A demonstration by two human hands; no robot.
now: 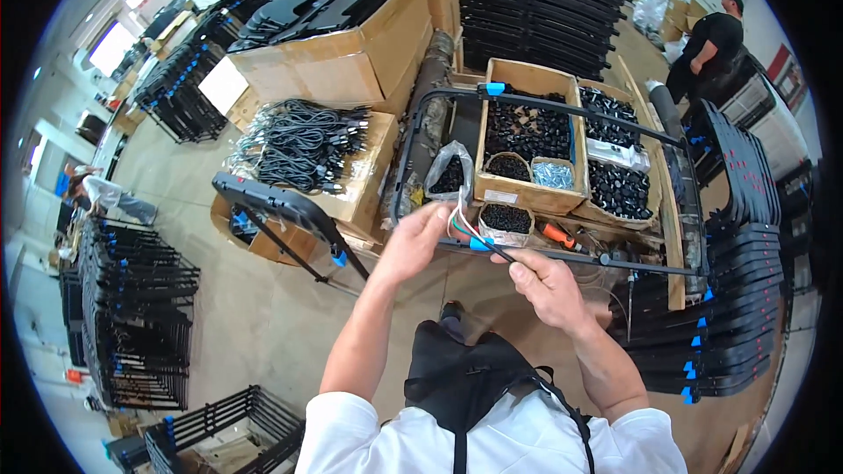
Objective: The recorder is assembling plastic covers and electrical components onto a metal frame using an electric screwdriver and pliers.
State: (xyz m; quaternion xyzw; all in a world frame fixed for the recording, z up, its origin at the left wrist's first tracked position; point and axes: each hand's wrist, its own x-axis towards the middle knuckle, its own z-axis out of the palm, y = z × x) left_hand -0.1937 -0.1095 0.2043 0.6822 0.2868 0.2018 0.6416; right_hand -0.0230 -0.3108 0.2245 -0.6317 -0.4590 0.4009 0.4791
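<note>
A black cable (500, 254) with bared white and green wires (457, 222) runs between my hands. My left hand (420, 241) is closed, pinching the loose wires between thumb and fingers. My right hand (546, 286) is closed around the black sheath of the same cable. Just beyond them lies a black tubular frame (571, 257) with blue clips (481, 245), set across the bench. Past my left hand sits a clear plastic bag (450, 174) of small black parts. A small open box (507, 219) of black screws is between and beyond my hands.
A wooden bin (486, 123) holds black fittings and silver screws. Bundled cables (303, 145) lie on a carton at left, near a tilted black panel (272, 197) on legs. An orange-handled tool (556, 235) lies on the bench. Stacked frames (733, 298) stand at right; another person (709, 39) is behind.
</note>
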